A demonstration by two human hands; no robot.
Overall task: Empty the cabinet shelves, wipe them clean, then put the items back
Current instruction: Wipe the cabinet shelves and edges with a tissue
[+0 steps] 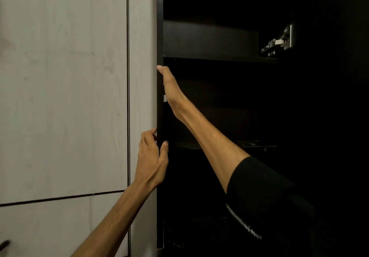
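At the dark front edge of the open cabinet: left hand, fingers on the pale outer face of the side panel, thumb on the inner side, so that it pinches the panel edge between them. Right hand, higher on the same edge, arm reaching up from the lower right; fingers lie out straight and flat against the edge, with the fingertips at the top; whether any finger curls behind the panel cannot be told. Black sleeve on the right upper arm, with a line of pale lettering too blurred to read. Cabinet interior very dark; upper shelf and lower shelf show as thin horizontal boards, with no contents to be made out on them in the gloom. Some dim shapes at the cabinet bottom, unidentifiable. Metal hinge at the upper right, inside the cabinet. Pale wood-grain doors to the left, closed, divided by dark seams; a dark handle at the lower left corner.
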